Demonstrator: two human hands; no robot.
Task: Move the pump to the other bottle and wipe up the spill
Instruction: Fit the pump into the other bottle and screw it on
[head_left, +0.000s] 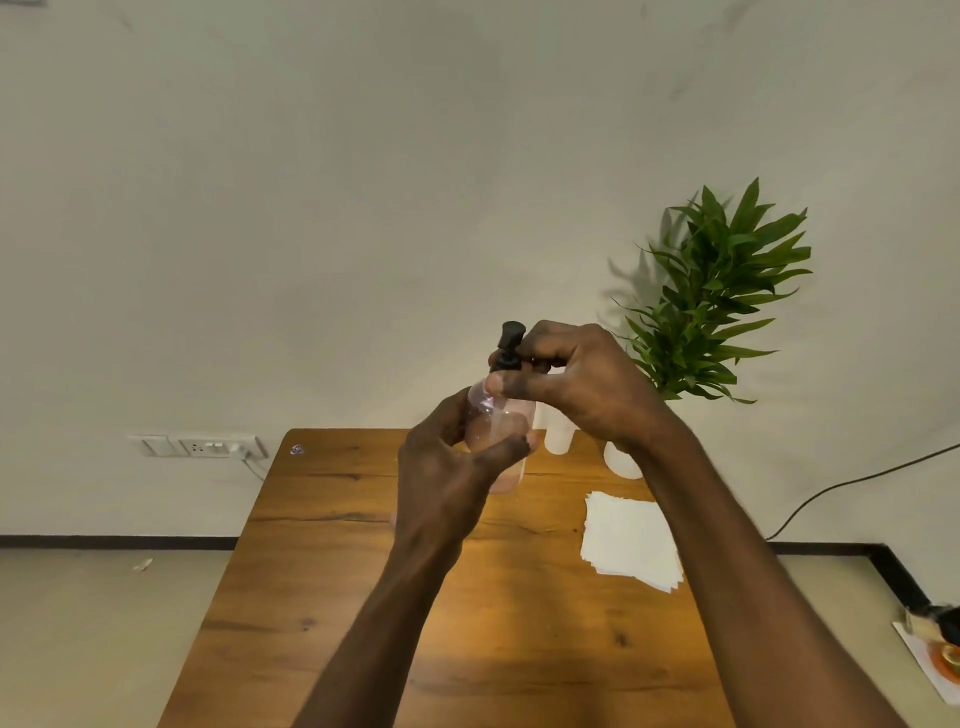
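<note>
We are looking down at a wooden table (322, 597) with a warm orange-brown grain, which stands against a pale wall with a cream floor on either side. Nearest to us, our two forearms reach up from the bottom edge and meet above the middle of the table. To the right of them a stack of white paper napkins (631, 540) lies flat on the wood.

Our left hand (447, 467) grasps a clear bottle (496, 423) by its body, fingers wrapped behind it and the thumb pressed across the front. The bottle is held upright in the air, above the far half of the table. It is see-through plastic with a rounded shoulder, it catches a small glint of light, and it shows a pinkish tint that deepens toward the base. We cannot tell how full it is.

Our right hand (582, 384) comes over the top and pinches the black pump (508, 347) at the bottle's neck, fingers curled round its collar. The pump head stands up above the fingers, dark and narrow.

Farther back, a white bottle (558, 431) stands near the table's far edge, partly hidden by the right wrist. Beyond it a leafy green plant (722, 291) rises against the wall, and a switch plate (197, 446) sits low on the wall to the left.
</note>
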